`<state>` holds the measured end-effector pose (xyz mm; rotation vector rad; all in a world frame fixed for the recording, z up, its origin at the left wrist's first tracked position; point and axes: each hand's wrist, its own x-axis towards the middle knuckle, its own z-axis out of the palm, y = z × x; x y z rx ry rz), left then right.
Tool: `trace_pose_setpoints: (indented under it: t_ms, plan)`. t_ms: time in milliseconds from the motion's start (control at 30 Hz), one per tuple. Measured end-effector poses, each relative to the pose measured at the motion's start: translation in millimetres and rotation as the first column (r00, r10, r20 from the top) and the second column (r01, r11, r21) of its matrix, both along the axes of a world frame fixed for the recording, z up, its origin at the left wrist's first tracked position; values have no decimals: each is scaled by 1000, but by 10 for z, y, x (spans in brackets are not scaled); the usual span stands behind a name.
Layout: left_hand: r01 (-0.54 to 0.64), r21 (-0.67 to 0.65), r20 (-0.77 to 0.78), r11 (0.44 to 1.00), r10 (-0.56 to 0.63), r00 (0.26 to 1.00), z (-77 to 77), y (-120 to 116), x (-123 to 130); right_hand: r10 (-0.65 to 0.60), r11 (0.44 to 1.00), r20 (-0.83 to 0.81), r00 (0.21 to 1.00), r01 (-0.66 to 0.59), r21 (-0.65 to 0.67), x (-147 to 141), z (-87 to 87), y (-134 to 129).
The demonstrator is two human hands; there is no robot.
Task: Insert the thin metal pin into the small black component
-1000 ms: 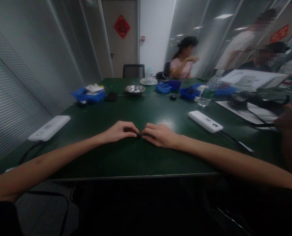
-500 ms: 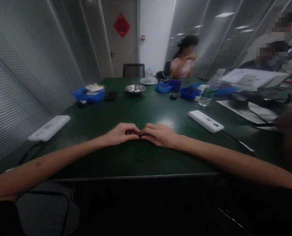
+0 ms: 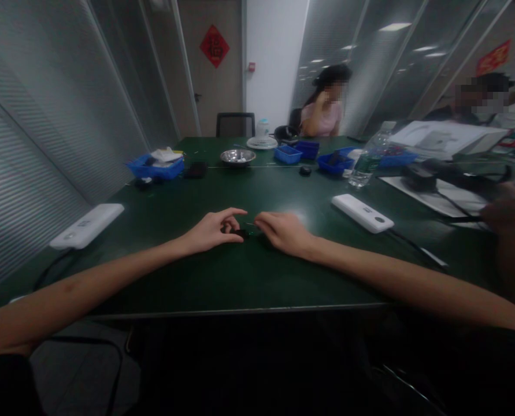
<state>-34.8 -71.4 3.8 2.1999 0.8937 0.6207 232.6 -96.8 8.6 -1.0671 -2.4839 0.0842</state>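
My left hand (image 3: 214, 231) rests low over the green table (image 3: 222, 277), its thumb and index finger spread apart. A small dark object (image 3: 240, 233) lies beside its thumb, too small to name. To the right, my right hand (image 3: 285, 232) has its fingers pinched together on a thin sliver-like piece (image 3: 250, 224) that points toward my left hand. The two hands do not touch each other.
White power banks (image 3: 87, 225) (image 3: 363, 214) lie left and right of my hands. Farther back are a blue basket (image 3: 155, 167), a metal bowl (image 3: 238, 158), blue trays (image 3: 288, 153) and a plastic bottle (image 3: 369, 159). A person's hand (image 3: 511, 211) is at the right.
My left thumb and index finger have opened apart. My right hand has pulled slightly away from the left, and the thin piece now shows at its fingertips.
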Motion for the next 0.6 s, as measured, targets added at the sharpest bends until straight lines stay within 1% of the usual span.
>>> trace_pose_setpoints:
  t_ms: [67, 133, 233, 333, 400, 467, 600]
  plan:
    - [-23, 36, -26, 999, 24, 999, 6, 17, -25, -57, 998, -20, 998, 56, -25, 5, 13, 7]
    - [5, 100, -42, 995, -1, 999, 34, 2, -26, -108, 993, -38, 993, 106, -44, 11, 14, 18]
    - [130, 200, -39, 971, -125, 991, 84, -75, 24, -125, 991, -48, 991, 122, -50, 14, 2, 35]
    - [224, 220, -78, 949, -212, 974, 101, -153, 78, -116, 992, -46, 992, 114, -46, 11, 1, 36]
    - [232, 232, -114, 945, -210, 971, 94, -164, 82, -111, 993, -50, 993, 108, -54, 9, 14, 27]
    - [213, 266, -144, 940, -179, 973, 80, -130, 54, -102, 993, -53, 993, 99, -65, 8, 32, 16]
    - [137, 316, -156, 939, -90, 984, 49, 73, -85, -92, 993, -39, 995, 89, -74, 14, 41, 12]
